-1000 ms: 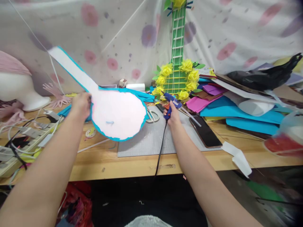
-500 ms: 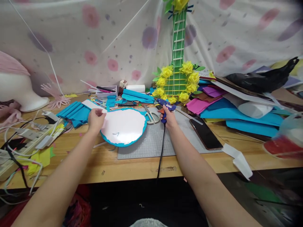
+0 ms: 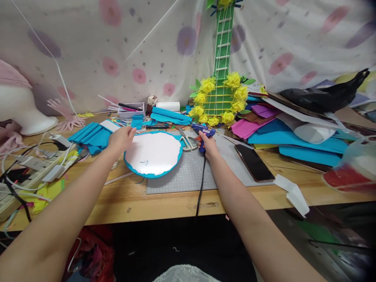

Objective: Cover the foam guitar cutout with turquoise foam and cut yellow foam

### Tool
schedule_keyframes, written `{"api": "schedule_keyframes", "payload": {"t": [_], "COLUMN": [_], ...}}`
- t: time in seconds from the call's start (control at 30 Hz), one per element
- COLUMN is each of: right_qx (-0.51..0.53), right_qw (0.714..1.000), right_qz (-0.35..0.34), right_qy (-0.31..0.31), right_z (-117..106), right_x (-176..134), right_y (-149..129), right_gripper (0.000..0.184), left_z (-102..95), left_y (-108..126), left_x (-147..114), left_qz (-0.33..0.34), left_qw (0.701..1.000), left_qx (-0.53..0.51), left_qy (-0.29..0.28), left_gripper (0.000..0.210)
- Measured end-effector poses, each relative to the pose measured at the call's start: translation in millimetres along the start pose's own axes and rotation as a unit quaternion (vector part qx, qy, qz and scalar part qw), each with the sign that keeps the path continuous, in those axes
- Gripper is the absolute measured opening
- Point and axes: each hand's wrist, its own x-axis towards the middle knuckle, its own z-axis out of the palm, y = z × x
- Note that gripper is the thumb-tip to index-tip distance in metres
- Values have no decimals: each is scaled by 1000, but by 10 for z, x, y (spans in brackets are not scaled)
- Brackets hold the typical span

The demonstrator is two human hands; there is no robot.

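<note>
While the right hand (image 3: 209, 144) holds a blue glue gun (image 3: 203, 131) above the grey cutting mat (image 3: 173, 185), the left hand (image 3: 122, 139) is bent over the narrow neck of a white, blue-edged cutout (image 3: 153, 154); from where I stand, I can't tell whether its fingers are closed on it. The cutout's round body is over the bench (image 3: 135, 207), its right part overlapping the mat. Scissors (image 3: 192, 145) sit between that body and the glue gun, and a dark phone (image 3: 254, 162) rests to the right. Behind, a green guitar model (image 3: 223, 58) ringed with yellow flowers stands upright before the curtain (image 3: 158, 35).
</note>
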Motion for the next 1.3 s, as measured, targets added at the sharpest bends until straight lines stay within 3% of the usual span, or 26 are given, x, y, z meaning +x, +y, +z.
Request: {"api": "schedule_keyframes", "payload": {"t": [0.1,0.2,0.37,0.53,0.63,0.7,0.8,0.97,1.13,1.3], "right_qx": [-3,-28,-27,6,-10,-9,10,28,44,8], "right_qw": [1000,1000,999,993,981,977,981,995,996,997], "right_qz": [-5,5,5,64,105,101,61,-5,17,27], "right_qy": [-3,-6,-24,-103,-163,-186,-182,-100,-69,-67], "right_z": [-6,-29,-23,85,123,128,139,226,324,218], "right_x": [-26,-21,-18,-130,-209,-240,-231,-45,222,333], "right_y": [-9,-10,6,-18,-51,-63,-51,-22,-86,-294], "right_gripper": [29,33,30,24,23,24,30,35,28,22], "left_z": [178,294,149,42,99,135,125,-106,-374,-379], "left_y": [27,25,-195,-491,-544,-544,-540,-521,-521,-598], "left_x": [23,-11,78,164,116,94,107,120,67,-38], "left_qz": [81,121,79,194,200,201,227,226,229,214], "left_qw": [994,985,995,960,938,932,933,939,952,964], "left_qx": [7,21,29,137,185,196,183,200,171,141], "left_qy": [-75,-125,-50,-148,-214,-228,-211,-167,-112,-71], "left_gripper": [51,54,49,74,82,78,64,57,70,69]}}
